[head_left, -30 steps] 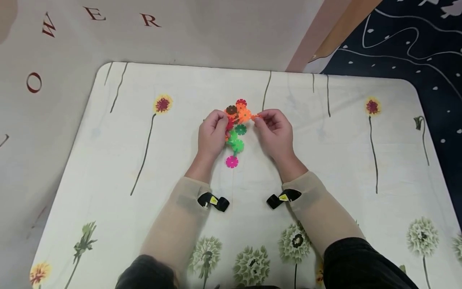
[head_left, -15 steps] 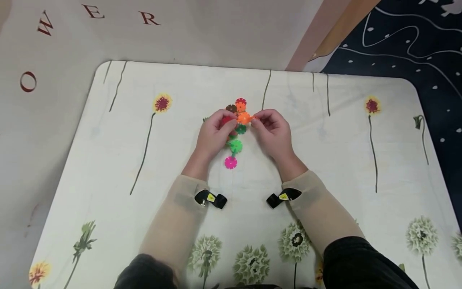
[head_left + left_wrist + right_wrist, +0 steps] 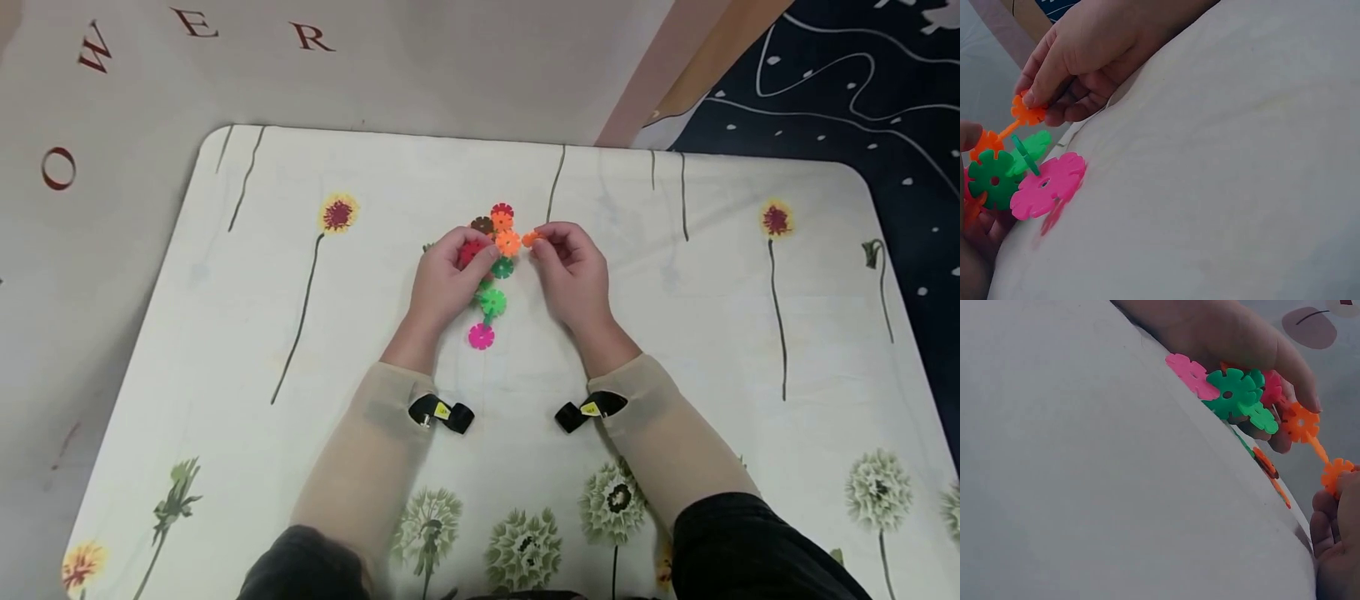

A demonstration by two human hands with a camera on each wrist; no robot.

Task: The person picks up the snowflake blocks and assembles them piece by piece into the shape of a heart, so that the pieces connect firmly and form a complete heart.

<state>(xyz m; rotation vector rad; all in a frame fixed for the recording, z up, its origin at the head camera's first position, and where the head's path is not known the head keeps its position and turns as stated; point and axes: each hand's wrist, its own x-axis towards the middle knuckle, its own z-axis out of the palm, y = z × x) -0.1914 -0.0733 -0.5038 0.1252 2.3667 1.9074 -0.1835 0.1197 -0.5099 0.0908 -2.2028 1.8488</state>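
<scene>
My left hand grips a joined cluster of slotted plastic snowflake discs, its thumb at an orange disc. Dark green, light green and pink discs extend from the cluster toward me. A brown disc and a red disc show beyond the fingers, which hide part of the cluster. My right hand pinches another orange disc between thumb and fingertips. An edge-on orange piece spans between the two orange discs in the wrist views.
A white cloth with printed flowers covers the table under both hands. Behind it rises a pale wall with red letters. Dark patterned fabric lies beyond the right corner. A small black camera sits on each wrist.
The left hand's hold has shifted, its thumb now reaching to the orange disc. My right hand has drawn slightly away and up, so more of its orange disc shows.
</scene>
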